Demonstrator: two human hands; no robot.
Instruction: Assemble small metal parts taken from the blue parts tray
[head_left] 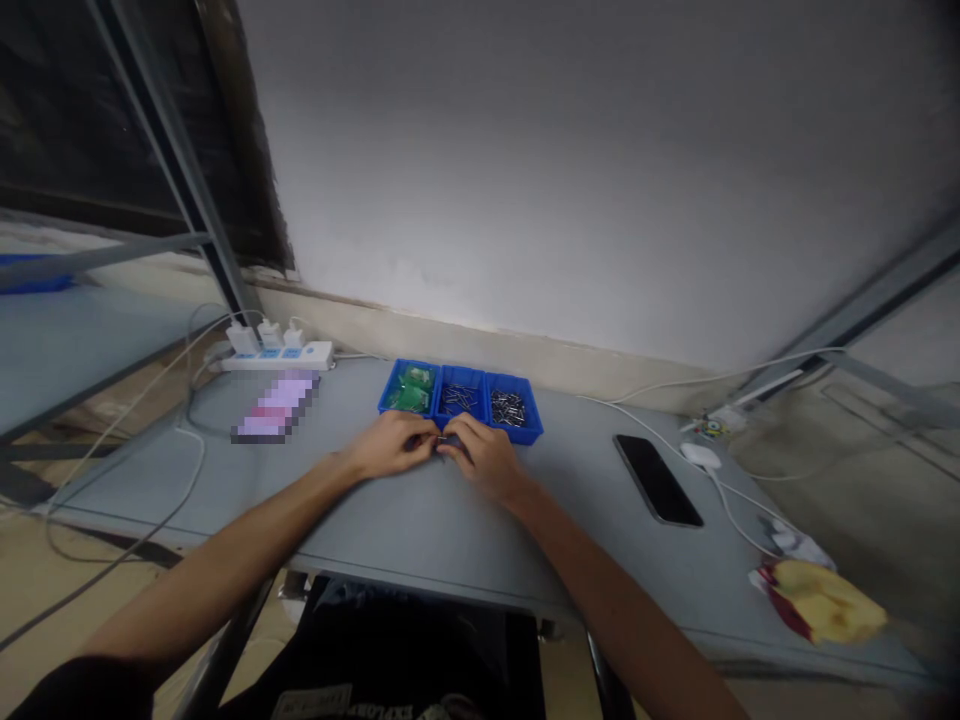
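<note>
Well, a small metal part [448, 441] sits pinched between the fingertips of the left hand [390, 445] and the right hand [484, 458], which nearly meet over the grey table [420, 530], just in front of a blue three-bin tray [463, 369]. Both forearms angle inward from the lower corners, wrists low. The tray's middle bin holds slim metal pins [459, 398], the right bin darker metal pieces [508, 408]

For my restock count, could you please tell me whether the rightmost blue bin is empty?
It is not empty: the rightmost blue bin holds a loose heap of small metal pins.
</note>
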